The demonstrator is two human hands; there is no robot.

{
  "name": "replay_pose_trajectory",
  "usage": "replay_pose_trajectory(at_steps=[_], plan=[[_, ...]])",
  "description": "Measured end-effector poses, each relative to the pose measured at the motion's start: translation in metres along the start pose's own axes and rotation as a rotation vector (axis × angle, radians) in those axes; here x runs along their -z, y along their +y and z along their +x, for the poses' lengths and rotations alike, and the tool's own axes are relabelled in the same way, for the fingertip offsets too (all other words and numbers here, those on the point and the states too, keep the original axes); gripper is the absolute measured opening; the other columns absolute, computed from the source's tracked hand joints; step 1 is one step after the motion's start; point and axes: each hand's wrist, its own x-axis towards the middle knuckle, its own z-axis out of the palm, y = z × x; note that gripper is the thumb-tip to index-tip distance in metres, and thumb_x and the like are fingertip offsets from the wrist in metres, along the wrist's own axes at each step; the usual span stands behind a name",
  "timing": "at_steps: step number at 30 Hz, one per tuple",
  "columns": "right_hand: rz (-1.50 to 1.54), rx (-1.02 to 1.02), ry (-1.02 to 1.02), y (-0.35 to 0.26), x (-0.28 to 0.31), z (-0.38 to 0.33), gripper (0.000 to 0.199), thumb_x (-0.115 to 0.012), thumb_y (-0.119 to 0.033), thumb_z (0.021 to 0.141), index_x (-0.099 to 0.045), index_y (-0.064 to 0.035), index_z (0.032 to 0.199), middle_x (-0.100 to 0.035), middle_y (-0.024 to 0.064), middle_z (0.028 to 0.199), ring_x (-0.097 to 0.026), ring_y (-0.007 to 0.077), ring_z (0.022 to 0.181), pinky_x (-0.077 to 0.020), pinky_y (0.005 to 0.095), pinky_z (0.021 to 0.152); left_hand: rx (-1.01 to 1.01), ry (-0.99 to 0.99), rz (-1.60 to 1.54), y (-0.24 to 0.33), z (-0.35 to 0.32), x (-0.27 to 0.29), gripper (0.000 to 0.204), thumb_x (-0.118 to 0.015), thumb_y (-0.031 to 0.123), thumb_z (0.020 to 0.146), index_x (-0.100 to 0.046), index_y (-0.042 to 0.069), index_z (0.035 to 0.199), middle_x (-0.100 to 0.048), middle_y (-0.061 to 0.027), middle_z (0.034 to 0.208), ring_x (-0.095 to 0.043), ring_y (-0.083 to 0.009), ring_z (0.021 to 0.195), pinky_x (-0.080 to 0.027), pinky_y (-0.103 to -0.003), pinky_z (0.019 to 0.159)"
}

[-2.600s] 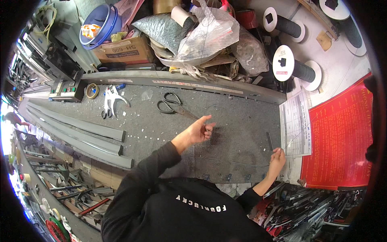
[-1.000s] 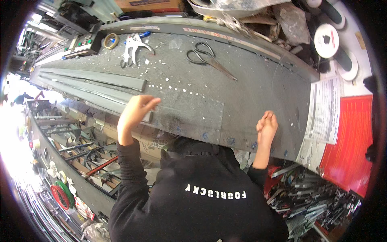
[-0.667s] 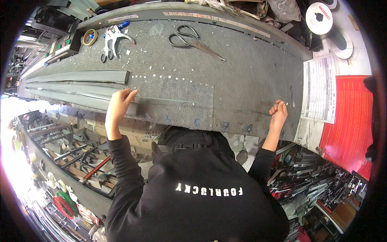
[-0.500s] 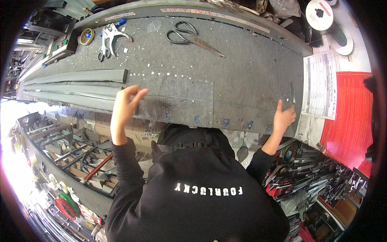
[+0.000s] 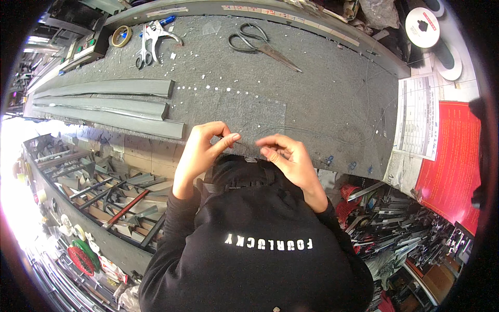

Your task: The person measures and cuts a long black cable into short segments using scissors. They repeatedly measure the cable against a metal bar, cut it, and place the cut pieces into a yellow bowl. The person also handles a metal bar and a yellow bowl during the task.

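Note:
Close to the near edge of the carpeted workbench [image 5: 332, 93], my two hands are near each other. My left hand [image 5: 207, 148] pinches thumb against forefinger, with a thin dark cord [image 5: 317, 129] at the fingertips. My right hand [image 5: 288, 156] has its thumb and fingers bent together just to the right; what lies between them is too fine to make out. Loose lengths of the cord trail over the bench to the right in a loop. Several long grey strips [image 5: 130, 108] lie side by side at the left.
Large black-handled scissors [image 5: 278, 56], white-handled pliers [image 5: 156, 35], small scissors [image 5: 141, 58] and a tape roll [image 5: 114, 39] lie toward the far edge. White bits dot the bench. A white spool [image 5: 429, 37], a printed sheet [image 5: 416, 117] and a red sheet [image 5: 449, 161] are at the right.
My hands, wide apart before, have come together near the front edge. The right moved far to the left, the left a bit to the right. The cord's stretched line has slackened.

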Motion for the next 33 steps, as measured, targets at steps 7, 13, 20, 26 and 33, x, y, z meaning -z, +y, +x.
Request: replay_pose_trajectory(at_steps=[7,13,20,26,33], plan=[[0.24,-0.048,-0.033,0.006,-0.026,0.018,0.022,-0.066,-0.009,0.088,-0.063,0.0007,0.108,-0.064,0.0013,0.089,-0.055,0.0049,0.073,-0.0457,0.0208,0.064,-0.057,0.026,-0.001,-0.009,-0.003,-0.008,0.027,-0.069,0.018,0.084,-0.058,-0.003,0.07,-0.06,-0.0086,0.063,-0.056,-0.0118,0.063,-0.043,-0.028,0.059],[-0.03,-0.001,0.117,0.0,-0.011,0.026,0.016,-0.064,-0.013,0.09,-0.069,0.0012,0.089,-0.062,-0.0008,0.07,-0.054,0.0056,0.062,-0.0433,0.0215,0.056,-0.006,0.119,-0.16,-0.01,0.009,-0.011,0.026,-0.064,0.023,0.09,-0.061,-0.002,0.083,-0.063,-0.0057,0.076,-0.057,-0.0108,0.07,-0.046,-0.029,0.065],[0.234,0.143,0.22,-0.001,-0.016,0.048,0.015,-0.062,-0.011,0.091,-0.07,0.0004,0.096,-0.064,0.0005,0.074,-0.057,0.007,0.064,-0.0449,0.0214,0.057,-0.046,0.099,-0.481,-0.017,0.021,-0.038,0.027,-0.06,0.018,0.093,-0.064,-0.002,0.11,-0.064,-0.0066,0.108,-0.058,-0.0129,0.098,-0.046,-0.029,0.089],[0.115,0.099,0.199,0.001,-0.011,0.057,0.02,-0.062,-0.016,0.091,-0.069,-0.0004,0.101,-0.068,0.0023,0.08,-0.058,0.0064,0.069,-0.0461,0.0203,0.062,-0.012,0.206,-0.665,-0.017,0.022,-0.039,0.026,-0.063,0.017,0.092,-0.067,-0.003,0.107,-0.068,-0.0065,0.095,-0.061,-0.0109,0.087,-0.048,-0.025,0.08],[0.051,0.086,0.179,-0.006,-0.01,0.066,0.022,-0.063,-0.018,0.091,-0.069,0.0,0.102,-0.068,0.0024,0.08,-0.059,0.0067,0.068,-0.0459,0.0202,0.06,-0.004,0.34,-0.683,-0.021,0.03,-0.035,0.022,-0.064,0.015,0.091,-0.068,-0.004,0.1,-0.069,-0.0066,0.092,-0.062,-0.0112,0.083,-0.048,-0.024,0.077]])
